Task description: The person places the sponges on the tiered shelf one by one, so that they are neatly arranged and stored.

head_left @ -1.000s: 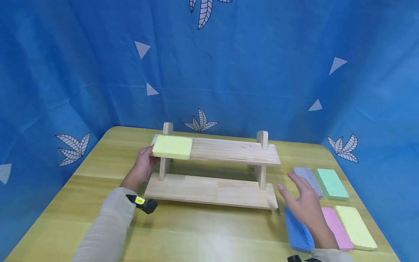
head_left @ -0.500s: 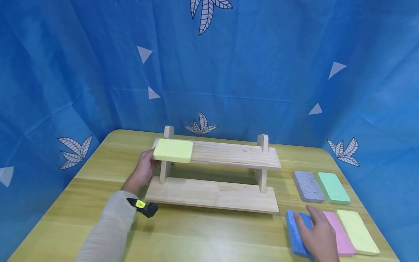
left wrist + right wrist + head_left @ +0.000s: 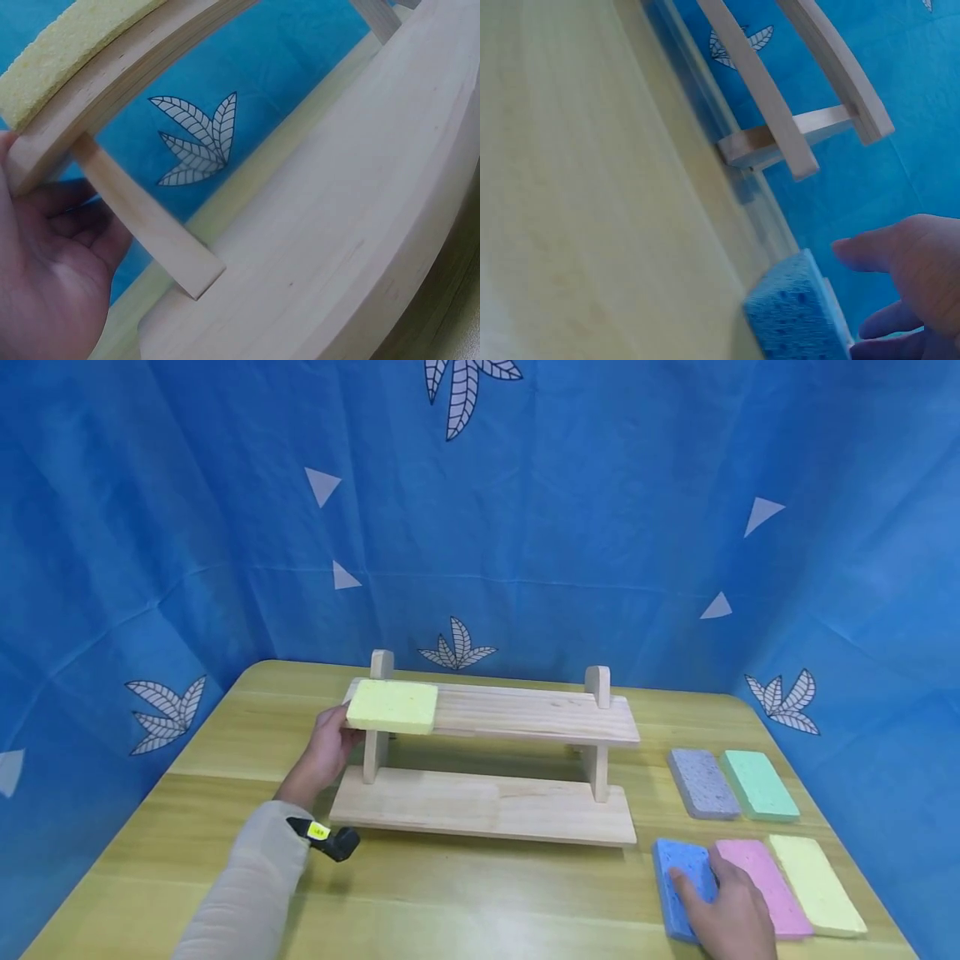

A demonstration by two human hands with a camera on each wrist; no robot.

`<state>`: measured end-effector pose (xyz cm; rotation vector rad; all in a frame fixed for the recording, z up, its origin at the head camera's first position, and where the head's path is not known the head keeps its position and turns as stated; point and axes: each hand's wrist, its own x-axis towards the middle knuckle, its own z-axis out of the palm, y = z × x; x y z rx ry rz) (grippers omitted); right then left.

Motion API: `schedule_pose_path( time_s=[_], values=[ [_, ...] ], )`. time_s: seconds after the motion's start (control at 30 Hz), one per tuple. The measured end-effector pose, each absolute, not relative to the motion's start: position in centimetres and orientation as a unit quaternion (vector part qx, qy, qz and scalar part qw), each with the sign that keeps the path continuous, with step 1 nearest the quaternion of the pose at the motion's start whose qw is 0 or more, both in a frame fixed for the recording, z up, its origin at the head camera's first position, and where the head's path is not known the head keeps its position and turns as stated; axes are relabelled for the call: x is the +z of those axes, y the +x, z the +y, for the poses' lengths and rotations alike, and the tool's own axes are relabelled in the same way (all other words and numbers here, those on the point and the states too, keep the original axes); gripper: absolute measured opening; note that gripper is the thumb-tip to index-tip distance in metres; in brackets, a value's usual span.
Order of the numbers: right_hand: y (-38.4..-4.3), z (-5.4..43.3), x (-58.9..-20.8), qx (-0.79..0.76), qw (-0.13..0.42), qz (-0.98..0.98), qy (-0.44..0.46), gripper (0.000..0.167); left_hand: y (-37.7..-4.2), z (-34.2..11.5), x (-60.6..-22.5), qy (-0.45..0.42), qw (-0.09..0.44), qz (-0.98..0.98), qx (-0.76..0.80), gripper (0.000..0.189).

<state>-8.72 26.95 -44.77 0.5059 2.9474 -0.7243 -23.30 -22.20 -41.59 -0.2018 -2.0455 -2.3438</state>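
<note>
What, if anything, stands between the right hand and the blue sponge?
Nothing visible does. The right hand reaches over the blue sponge, its thumb above it. The pink sponge lies beside the blue one, not over it. Whether the fingers touch either sponge is unclear.

Head: I looked forward, down.
Left wrist: faced the two-tier wooden shelf point(image 3: 322, 202) closely.
Right wrist: shared it, farther off.
</note>
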Motion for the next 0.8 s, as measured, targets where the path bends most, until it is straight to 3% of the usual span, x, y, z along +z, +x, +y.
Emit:
schedule_pose_path(
  time_s=[0.5, 0.8],
  values=[
    [-8.59, 26.12, -45.39, -0.203, 0.044, 0.968, 0.142, 0.097, -23.31, -22.11, -41.52, -0.072, 0.014, -0.661, -0.747, 0.034],
    [-8.98, 26.36, -44.84, -0.204, 0.049, 0.971, 0.113, 0.089, -23.33, -22.20, -41.61, -0.070, 0.013, -0.661, -0.747, 0.034]
  ],
)
